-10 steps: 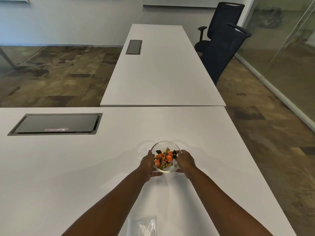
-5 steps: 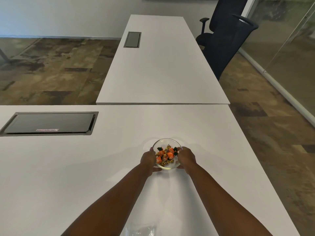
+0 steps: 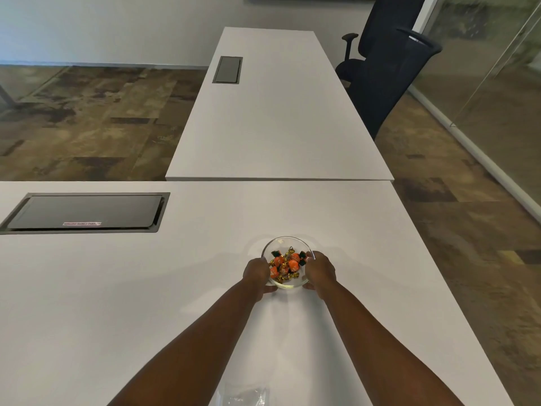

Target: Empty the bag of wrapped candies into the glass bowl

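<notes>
You see a bright room with soft, even light. The white table (image 3: pixel 117 303) looks pale and a bit grey, with no hard glare on it. Soft, faint shadows lie on the table beside your arms and around the bowl (image 3: pixel 288 260). The bowl shines a little on its rim. The glass wall (image 3: pixel 497 83) on the right looks hazy and shows dull reflections. The picture is sharp in the middle, so you can see the bright candies (image 3: pixel 285 265) well. Near the edges, straight lines bend and things stretch, like the table edges and the chair (image 3: pixel 386 71). The clear bag (image 3: pixel 243 397) at the bottom is hard to make out.
</notes>
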Demonstrator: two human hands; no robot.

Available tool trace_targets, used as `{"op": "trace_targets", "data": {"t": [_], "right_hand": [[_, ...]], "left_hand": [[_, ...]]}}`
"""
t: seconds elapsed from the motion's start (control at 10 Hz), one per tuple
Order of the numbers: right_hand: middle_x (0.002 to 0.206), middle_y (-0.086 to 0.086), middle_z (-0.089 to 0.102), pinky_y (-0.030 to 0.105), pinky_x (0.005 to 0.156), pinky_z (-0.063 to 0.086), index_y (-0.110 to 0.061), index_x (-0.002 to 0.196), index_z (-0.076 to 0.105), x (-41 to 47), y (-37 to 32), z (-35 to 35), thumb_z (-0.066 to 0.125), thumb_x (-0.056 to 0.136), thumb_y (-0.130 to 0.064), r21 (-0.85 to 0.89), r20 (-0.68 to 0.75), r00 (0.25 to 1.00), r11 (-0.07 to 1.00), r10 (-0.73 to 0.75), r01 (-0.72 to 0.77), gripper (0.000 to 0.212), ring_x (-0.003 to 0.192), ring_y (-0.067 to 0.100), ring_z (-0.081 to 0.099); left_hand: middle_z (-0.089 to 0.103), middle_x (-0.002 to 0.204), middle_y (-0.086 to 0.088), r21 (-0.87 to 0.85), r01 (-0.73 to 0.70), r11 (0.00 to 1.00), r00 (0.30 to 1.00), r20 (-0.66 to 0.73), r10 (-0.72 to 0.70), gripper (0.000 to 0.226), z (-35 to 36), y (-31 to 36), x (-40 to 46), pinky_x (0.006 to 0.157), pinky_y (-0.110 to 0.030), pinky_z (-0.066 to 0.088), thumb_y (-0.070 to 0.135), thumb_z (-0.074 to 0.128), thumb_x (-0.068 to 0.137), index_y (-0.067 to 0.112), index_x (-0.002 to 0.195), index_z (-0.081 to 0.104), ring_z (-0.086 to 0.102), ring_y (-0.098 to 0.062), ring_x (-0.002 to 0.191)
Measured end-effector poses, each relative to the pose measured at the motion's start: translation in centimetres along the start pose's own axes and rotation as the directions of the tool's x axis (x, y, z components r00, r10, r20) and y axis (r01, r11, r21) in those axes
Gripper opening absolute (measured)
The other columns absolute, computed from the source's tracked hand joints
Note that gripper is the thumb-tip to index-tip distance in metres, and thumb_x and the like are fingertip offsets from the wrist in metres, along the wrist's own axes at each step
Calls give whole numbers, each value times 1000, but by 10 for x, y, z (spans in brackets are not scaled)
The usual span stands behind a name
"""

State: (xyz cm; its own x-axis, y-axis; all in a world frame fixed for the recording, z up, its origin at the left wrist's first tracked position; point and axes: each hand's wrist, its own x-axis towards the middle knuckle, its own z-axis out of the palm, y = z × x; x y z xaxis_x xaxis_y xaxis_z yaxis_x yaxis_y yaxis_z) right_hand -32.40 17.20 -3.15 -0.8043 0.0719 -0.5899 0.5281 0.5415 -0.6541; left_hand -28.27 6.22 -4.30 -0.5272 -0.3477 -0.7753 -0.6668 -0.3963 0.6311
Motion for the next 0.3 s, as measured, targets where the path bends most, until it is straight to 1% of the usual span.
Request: {"op": "trace_targets", "data": {"t": [0.1,0.2,0.3], "right_hand": [[133,17,52,46,87,56,-11,131,49,-2,-1,-3,37,94,-9,10,18,1000,1000,10,-10,39,116,37,54],[137,15,52,37,93,47,-12,134,45,-3,-3,-7,37,95,-14,-64,-6,1000,998,-28,28,40,122,34,51],[141,16,49,35,104,40,-8,138,40,-5,-8,-12,37,96,-17,-148,-68,993,986,-91,80,43,128,33,47]], "left_hand": [[54,115,-16,23,-16,1000,1000,0,16,35,-3,0,-1,66,-37,51,16,34,98,3,127,48,53,-29,97],[53,130,-19,261,-134,956,983,-84,161,39,-7,4,-4,86,-41,51,22,31,99,0,127,47,52,-32,107],[43,142,-22,545,-239,804,911,-161,380,45,-13,7,-12,107,-38,35,22,29,99,-1,137,36,40,-34,132]]}}
